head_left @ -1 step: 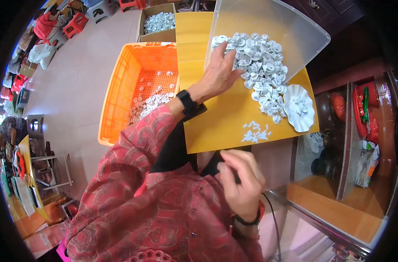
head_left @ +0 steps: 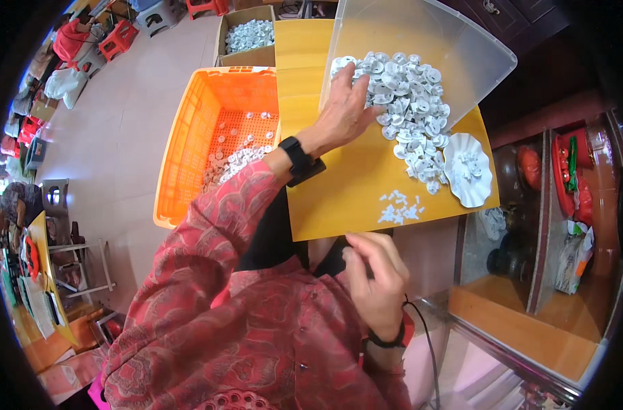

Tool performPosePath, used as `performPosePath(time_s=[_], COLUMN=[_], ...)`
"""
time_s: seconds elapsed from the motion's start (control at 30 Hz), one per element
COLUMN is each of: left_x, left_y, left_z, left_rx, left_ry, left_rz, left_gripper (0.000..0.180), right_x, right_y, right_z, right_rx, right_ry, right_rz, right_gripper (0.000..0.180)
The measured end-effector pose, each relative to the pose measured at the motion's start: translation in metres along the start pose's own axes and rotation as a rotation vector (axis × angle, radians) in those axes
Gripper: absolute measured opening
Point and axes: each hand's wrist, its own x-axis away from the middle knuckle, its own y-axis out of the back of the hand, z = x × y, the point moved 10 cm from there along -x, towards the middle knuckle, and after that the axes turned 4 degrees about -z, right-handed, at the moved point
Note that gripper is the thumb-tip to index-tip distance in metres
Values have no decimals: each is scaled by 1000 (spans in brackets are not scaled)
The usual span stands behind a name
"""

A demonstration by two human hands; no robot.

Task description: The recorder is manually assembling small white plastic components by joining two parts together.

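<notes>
My L hand, upper ctr, spread at wht pcs, palm hid; R hand curled, can't tell if holding.

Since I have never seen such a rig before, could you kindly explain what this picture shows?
No robot here: these are a person's two bare hands, seen from a camera worn on the head and looking down; its wide lens bends straight edges. On the yellow table, a pile of white parts spreads from a translucent bin. Small white pieces lie near the edge, and a scalloped white dish holds some parts too. The left hand has its fingers spread at the pile's left side. The right hand is curled in front of the body; I cannot tell whether its grip holds anything.
</notes>
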Motion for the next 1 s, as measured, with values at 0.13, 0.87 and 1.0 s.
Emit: performPosePath(time_s=[0.13,0.87,1.0], left_x=[-10,-2,14], left_y=[-33,-45,-52], left_z=[25,44,51], left_rx=[-122,-158,-58], left_ry=[65,62,120], left_rz=[68,20,73], left_gripper=[73,74,69], right_x=[17,-4,3], right_y=[-11,-27,-36], right_z=[-68,-117,-105], right_rx=[199,789,747], right_ry=[-80,49,116], right_rz=[-14,-103,-107], right_gripper=[14,28,30])
